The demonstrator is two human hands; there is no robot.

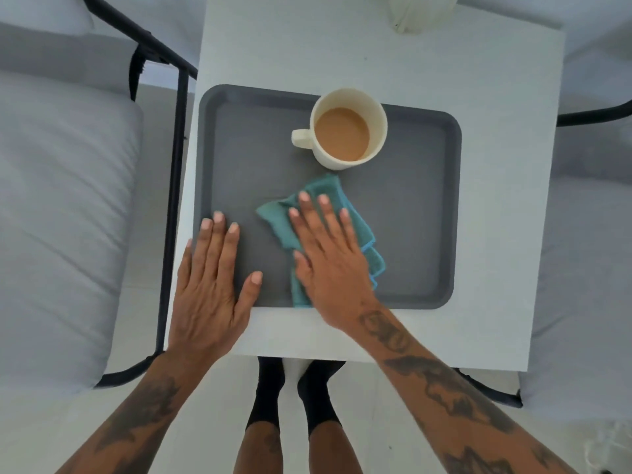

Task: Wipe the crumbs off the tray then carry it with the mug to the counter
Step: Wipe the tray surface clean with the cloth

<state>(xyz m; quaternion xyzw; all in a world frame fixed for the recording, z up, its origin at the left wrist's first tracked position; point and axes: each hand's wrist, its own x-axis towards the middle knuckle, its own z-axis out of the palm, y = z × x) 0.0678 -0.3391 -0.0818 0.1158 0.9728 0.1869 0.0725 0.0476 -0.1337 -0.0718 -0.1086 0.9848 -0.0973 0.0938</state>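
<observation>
A grey rectangular tray (410, 206) lies on a small white table (496, 234). At the tray's far middle stands a cream mug (345, 131) holding light brown drink, its handle pointing left. A teal cloth (273, 217) is bunched on the tray's near middle. My right hand (330, 261) lies flat on the cloth, fingers spread, pressing it down. My left hand (212, 289) rests flat on the tray's near left corner and rim, fingers apart, holding nothing. No crumbs are visible on the tray.
A pale object (420, 13) sits at the table's far right edge. Black-framed chairs with white cushions stand left (68, 217) and right (588, 234) of the table. My feet in black socks (297, 395) stand on the floor at the table's near edge.
</observation>
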